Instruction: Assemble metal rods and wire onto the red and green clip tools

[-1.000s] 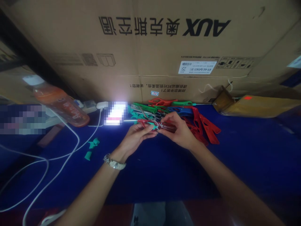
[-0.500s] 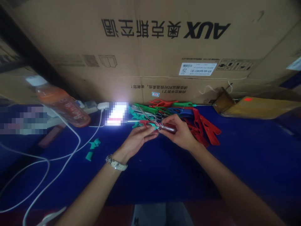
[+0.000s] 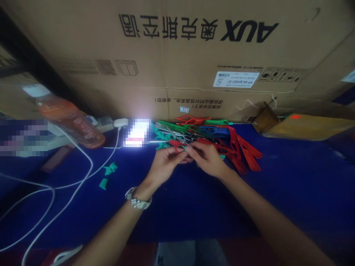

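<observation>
My left hand [image 3: 162, 166] is closed around a red long-nosed lighter [image 3: 174, 143], whose thin metal tube points left. Close against it, the fingers of my right hand [image 3: 209, 159] pinch at the lighter's handle end, beside a small green part and some thin wires. My fingertips hide most of the handle. Just behind both hands lies a pile of lighter pieces: green handles [image 3: 173, 126], a blue handle [image 3: 217, 131], green triggers [image 3: 161, 137] and metal tubes. Red handle shells [image 3: 248, 153] fan out to the right of my right hand.
Two loose green pieces, a trigger [image 3: 111, 168] and a small cup-shaped part [image 3: 103, 183], lie left on the blue tabletop [image 3: 194, 210]. White cables [image 3: 88, 173], a drink bottle [image 3: 72, 120] and a bright blurred screen [image 3: 138, 132] are there too. Behind stands a cardboard box [image 3: 166, 55].
My right hand has moved left, up against my left fingers. The shiny reddish handle section that showed between its fingers is now covered. The view has shifted slightly.
</observation>
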Demonstrator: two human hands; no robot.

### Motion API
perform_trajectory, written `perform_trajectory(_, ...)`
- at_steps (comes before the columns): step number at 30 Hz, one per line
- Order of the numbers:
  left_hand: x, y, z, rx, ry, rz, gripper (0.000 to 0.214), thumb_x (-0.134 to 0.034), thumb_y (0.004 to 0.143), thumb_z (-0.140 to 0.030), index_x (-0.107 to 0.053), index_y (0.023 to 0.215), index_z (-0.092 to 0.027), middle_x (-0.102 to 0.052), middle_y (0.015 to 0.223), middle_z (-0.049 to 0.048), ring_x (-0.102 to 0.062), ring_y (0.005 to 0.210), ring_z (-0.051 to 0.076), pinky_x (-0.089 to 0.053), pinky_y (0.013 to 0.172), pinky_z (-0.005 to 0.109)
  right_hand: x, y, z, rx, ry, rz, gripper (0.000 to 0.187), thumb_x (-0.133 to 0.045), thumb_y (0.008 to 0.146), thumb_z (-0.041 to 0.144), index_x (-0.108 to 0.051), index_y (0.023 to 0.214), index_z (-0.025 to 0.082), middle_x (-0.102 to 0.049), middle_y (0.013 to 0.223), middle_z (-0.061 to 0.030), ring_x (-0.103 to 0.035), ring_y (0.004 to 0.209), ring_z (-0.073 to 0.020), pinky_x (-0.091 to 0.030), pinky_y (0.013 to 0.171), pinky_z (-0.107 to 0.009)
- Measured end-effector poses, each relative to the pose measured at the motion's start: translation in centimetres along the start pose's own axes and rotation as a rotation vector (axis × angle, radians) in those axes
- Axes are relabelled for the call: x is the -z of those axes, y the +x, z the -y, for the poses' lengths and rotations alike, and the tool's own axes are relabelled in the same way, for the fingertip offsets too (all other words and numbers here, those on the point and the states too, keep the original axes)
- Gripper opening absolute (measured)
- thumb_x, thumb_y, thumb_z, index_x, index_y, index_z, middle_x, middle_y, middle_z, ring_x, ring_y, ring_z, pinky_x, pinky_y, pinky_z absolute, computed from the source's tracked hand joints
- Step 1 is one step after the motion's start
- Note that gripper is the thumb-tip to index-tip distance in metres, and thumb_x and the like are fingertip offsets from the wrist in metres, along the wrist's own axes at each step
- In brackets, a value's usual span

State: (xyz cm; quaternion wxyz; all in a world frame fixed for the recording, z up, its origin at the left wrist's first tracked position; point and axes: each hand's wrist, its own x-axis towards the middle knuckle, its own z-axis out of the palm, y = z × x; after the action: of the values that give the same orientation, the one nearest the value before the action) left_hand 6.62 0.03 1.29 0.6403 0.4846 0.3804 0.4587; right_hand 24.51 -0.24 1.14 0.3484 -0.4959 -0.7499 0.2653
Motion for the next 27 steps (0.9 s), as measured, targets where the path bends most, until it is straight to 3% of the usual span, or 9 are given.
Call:
perform_trajectory(3, -0.2, 0.0, 0.2, 0.018, -0.010, 0.003, 0.023, -0.087, 0.069, -0.031, -0.077, 0.083, -0.014, -0.076, 0.077, 0.0052, -0.074, 0.072, 0.019, -0.062, 0.076, 0.034, -0.2, 0.2, 0.0, -0.020, 0.042, 0.008, 0.047, -0.049, 0.097, 0.056, -0.059, 0.071, 0.019, -0.059, 0.060, 0.0021, -0.054, 0.055, -0.0105, -0.040, 0.054, -0.022)
perform_trajectory(8, -0.4, -0.2, 0.2, 0.029, 0.007, -0.002, 0.022, -0.084, 0.072, -0.032, -0.075, 0.082, -0.014, -0.075, 0.077, 0.0045, -0.073, 0.071, 0.018, -0.060, 0.076, 0.033, 0.0, 0.4, 0.0, -0.075, 0.321, 0.103, 0.044, -0.055, 0.094, 0.057, -0.064, 0.076, 0.018, -0.059, 0.058, 0.0039, -0.050, 0.042, -0.0080, -0.037, 0.044, -0.021)
perform_trajectory(12, -0.5, -0.2, 0.2, 0.015, 0.013, 0.000, 0.019, -0.081, 0.073, -0.027, -0.070, 0.079, -0.014, -0.073, 0.074, 0.0028, -0.071, 0.070, 0.016, -0.058, 0.075, 0.031, 0.1, 0.7, 0.2, -0.110, 0.399, 0.108, 0.046, -0.059, 0.090, 0.060, -0.069, 0.078, 0.016, -0.061, 0.058, 0.0029, -0.049, 0.039, -0.0076, -0.037, 0.040, -0.020)
perform_trajectory(15, -0.7, 0.0, 0.2, -0.029, -0.023, -0.062, 0.021, -0.080, 0.071, -0.028, -0.066, 0.082, -0.016, -0.070, 0.075, 0.0008, -0.069, 0.068, 0.016, -0.055, 0.066, 0.028, 0.1, 0.8, 0.5, -0.106, 0.381, 0.094, 0.048, -0.059, 0.089, 0.061, -0.069, 0.076, 0.016, -0.062, 0.057, 0.0022, -0.049, 0.038, -0.0074, -0.037, 0.040, -0.020)
perform_trajectory(20, -0.7, 0.6, 0.5, -0.111, 0.013, -0.230, 0.030, -0.075, 0.079, -0.045, -0.069, 0.077, -0.016, -0.067, 0.073, 0.0008, -0.059, 0.062, 0.011, -0.048, 0.060, 0.024, -0.2, 0.5, 0.8, -0.086, 0.326, 0.115, 0.044, -0.055, 0.093, 0.058, -0.070, 0.082, 0.017, -0.063, 0.059, 0.0019, -0.048, 0.039, -0.0079, -0.037, 0.043, -0.021)
perform_trajectory(23, -0.6, 0.7, 0.7, -0.138, 0.006, -0.243, 0.029, -0.079, 0.076, -0.044, -0.072, 0.073, -0.015, -0.068, 0.069, 0.0004, -0.059, 0.064, 0.012, -0.048, 0.066, 0.025, -0.4, 0.3, 0.9, -0.083, 0.204, 0.094, 0.039, -0.054, 0.094, 0.051, -0.071, 0.083, 0.018, -0.066, 0.062, 0.0009, -0.051, 0.045, -0.0091, -0.038, 0.048, -0.021)
perform_trajectory(27, -0.5, 0.6, 0.8, -0.088, -0.060, -0.190, 0.028, -0.083, 0.072, -0.041, -0.074, 0.071, -0.015, -0.071, 0.072, 0.0019, -0.062, 0.070, 0.013, -0.049, 0.077, 0.028, -0.7, 0.2, 1.5, -0.123, -0.049, -0.043, 0.028, -0.061, 0.086, 0.044, -0.072, 0.076, 0.020, -0.063, 0.061, 0.0014, -0.054, 0.055, -0.0121, -0.034, 0.052, -0.022)
